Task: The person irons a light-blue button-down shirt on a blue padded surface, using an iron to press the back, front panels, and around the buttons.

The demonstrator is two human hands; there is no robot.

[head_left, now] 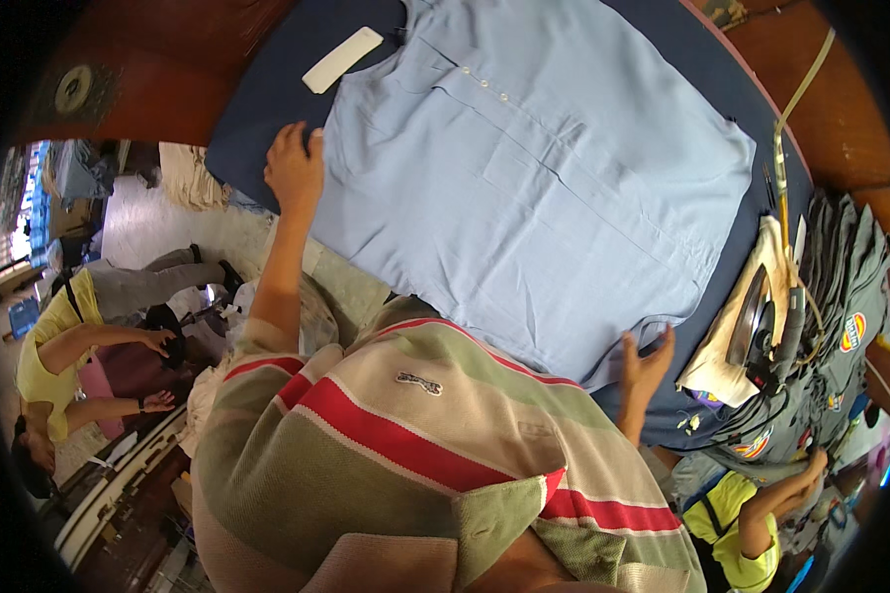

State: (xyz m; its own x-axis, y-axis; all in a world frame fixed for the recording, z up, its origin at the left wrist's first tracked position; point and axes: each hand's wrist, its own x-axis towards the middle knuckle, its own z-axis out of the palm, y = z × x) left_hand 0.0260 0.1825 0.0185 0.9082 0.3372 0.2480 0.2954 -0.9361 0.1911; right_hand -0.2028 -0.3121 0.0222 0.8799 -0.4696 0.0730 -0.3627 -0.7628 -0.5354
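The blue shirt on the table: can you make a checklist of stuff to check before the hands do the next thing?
1. Blue shirt lies flat on the dark pad: ok.
2. Left hand on the shirt's edge: ok.
3. Right hand open at the hem: ok.
4. Iron parked aside on its cloth, off the shirt: ok.
5. White card off the shirt: ok.
6. Iron hot: cannot tell.
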